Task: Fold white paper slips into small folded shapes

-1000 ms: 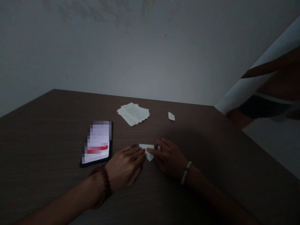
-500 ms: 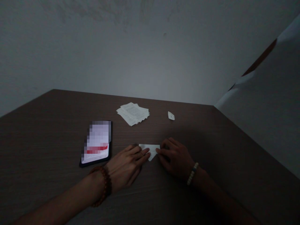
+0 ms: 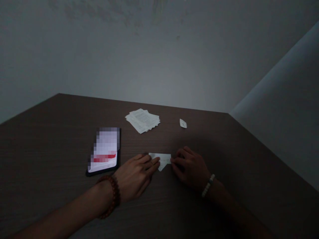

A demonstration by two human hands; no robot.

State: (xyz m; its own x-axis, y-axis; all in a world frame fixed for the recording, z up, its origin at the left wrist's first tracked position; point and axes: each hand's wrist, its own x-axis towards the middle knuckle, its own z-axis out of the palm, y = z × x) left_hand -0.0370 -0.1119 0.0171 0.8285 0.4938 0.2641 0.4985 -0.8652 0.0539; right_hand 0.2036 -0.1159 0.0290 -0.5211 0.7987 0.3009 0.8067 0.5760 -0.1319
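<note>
A small piece of white folded paper [image 3: 164,158] lies on the brown table, with a straight far edge and a point toward me. My left hand [image 3: 137,174] rests palm down, its fingers stretched over the left part of the paper and holding it flat against the tabletop. At the paper's right end is my right hand [image 3: 189,167], fingers curled in, with the index fingertip at the edge. Whether anything sits between its thumb and fingers is hidden.
Left of my hands lies a phone [image 3: 104,149] with its screen lit. Farther back is a fanned stack of printed papers [image 3: 142,120]. A small white folded piece [image 3: 183,123] lies to their right. A wall [image 3: 149,66] stands behind the brown table [image 3: 74,109].
My right hand has slid rightward along the paper to its right end, uncovering more of it. My left hand stays on the paper. The person at the right has gone out of view.
</note>
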